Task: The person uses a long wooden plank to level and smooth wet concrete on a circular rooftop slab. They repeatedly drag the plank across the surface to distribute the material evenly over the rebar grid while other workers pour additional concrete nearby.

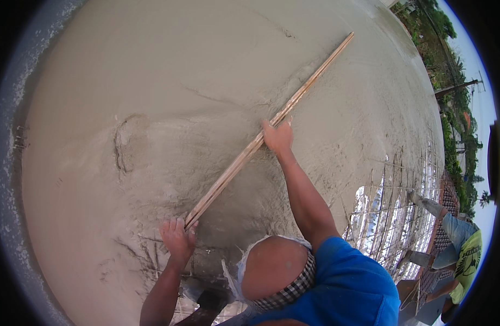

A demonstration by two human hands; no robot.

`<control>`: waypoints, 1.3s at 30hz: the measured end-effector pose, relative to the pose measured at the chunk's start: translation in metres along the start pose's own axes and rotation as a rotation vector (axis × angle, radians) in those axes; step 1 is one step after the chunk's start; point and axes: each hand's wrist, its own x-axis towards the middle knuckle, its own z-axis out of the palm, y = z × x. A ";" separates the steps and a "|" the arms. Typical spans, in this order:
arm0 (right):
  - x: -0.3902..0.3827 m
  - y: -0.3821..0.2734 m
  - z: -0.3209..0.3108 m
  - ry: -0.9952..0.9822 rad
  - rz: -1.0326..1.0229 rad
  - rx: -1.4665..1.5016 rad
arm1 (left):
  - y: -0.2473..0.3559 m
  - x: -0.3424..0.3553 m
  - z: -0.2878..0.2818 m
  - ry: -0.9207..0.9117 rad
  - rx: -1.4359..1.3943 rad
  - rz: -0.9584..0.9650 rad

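A long, narrow wooden board [231,168] lies diagonally on wet grey concrete [98,81], running from the lower middle toward the upper right. My left hand [176,238] is closed on its near lower end. My right hand [278,133] grips it around the middle, with that arm stretched out from a blue sleeve. The concrete just below the board is rougher and darker, with ridges and marks near my left hand. My bent bare knee [274,266], with checkered cloth along it, shows at the bottom between my arms.
At the right, a steel rebar grid [385,212] lies over a pale sheet at the concrete's edge. A co-worker [464,244] in a yellow-green shirt and grey boots is there beside dark containers [423,301]. Trees [448,65], a utility pole and tiled roofs stand beyond.
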 end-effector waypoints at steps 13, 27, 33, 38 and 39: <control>0.021 -0.080 0.067 -0.168 -0.243 -0.035 | 0.027 -0.025 0.003 0.129 -0.040 -0.289; -0.030 -0.154 0.126 -0.438 -0.476 -0.169 | 0.086 -0.083 0.023 0.191 -0.073 -0.600; -0.093 -0.199 0.170 -0.680 -0.662 -0.181 | 0.086 -0.116 0.037 0.231 -0.037 -0.678; -0.136 -0.216 0.186 -0.747 -0.802 -0.202 | 0.092 -0.144 0.051 0.241 -0.010 -0.689; -0.135 -0.213 0.186 -0.738 -0.807 -0.204 | 0.094 -0.145 0.054 0.250 0.000 -0.684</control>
